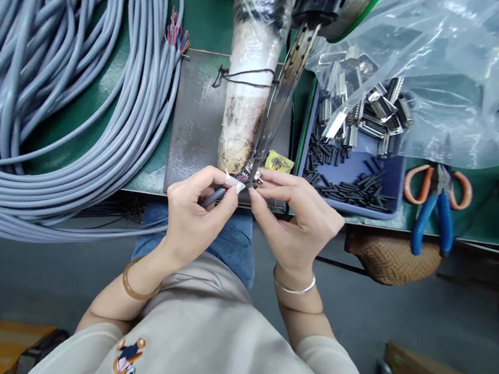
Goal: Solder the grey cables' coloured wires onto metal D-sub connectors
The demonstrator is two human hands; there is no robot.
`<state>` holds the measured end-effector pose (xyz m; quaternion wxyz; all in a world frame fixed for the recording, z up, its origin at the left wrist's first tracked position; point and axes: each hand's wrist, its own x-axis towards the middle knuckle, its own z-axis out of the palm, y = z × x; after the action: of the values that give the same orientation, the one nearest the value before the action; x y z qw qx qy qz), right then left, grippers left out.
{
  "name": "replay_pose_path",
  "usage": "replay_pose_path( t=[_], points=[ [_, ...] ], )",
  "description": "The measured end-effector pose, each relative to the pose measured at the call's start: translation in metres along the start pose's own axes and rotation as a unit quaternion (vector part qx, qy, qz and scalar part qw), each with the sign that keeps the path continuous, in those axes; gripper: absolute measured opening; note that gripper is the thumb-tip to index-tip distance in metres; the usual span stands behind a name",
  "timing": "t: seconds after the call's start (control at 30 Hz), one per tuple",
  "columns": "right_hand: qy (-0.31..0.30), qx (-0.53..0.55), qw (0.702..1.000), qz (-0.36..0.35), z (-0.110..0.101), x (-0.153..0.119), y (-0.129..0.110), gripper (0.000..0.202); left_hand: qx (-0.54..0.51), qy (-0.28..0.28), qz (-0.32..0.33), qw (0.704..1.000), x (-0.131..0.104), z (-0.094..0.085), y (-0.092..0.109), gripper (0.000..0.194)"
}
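At the front edge of the flat dark grey board (195,112), your left hand (201,217) has thumb and fingertips clamped on a round grey plastic-jacketed cable (215,197), its thin coloured wires sitting by a small silver metal connector (257,177). Your right hand (300,208) has thumb and index finger nearly together there, but I honestly can't tell if they're gripping it. What'd bug me is that slim, scorched, perforated metal barrel (299,50) angled down toward your fingers: if it's hot, one careless nudge could burn you or melt the jacket. Those white wraps (234,181) only cover the left tips. Also, if the big grey cable loops (137,158) tug on your piece, I reckon the wires could twist or pull loose.
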<state>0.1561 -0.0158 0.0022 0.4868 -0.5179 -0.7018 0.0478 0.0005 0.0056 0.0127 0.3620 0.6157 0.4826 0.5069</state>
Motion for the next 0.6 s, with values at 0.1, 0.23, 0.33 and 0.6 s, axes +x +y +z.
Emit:
replay_pose_path(
  t=[0.1,0.23,0.33,0.6],
  points=[
    [-0.012,0.001,1.0,0.001,-0.0015,-0.0025,0.0022,0.015,-0.011,-0.016,-0.042,0.999,-0.0002,-0.0007,-0.0001,0.011],
    [-0.032,0.001,0.999,-0.008,-0.0028,-0.0049,0.006,0.015,-0.018,-0.029,-0.073,0.997,-0.0016,-0.0005,-0.003,0.011],
    [-0.026,-0.005,1.0,-0.009,-0.0019,-0.005,0.006,0.015,-0.021,-0.028,-0.074,0.997,-0.0033,0.0,-0.0038,0.011],
    [-0.01,-0.002,1.0,0.019,-0.0047,-0.0104,0.0076,0.01,-0.091,-0.046,-0.148,0.984,-0.0049,-0.0011,-0.0026,0.01]
  ],
)
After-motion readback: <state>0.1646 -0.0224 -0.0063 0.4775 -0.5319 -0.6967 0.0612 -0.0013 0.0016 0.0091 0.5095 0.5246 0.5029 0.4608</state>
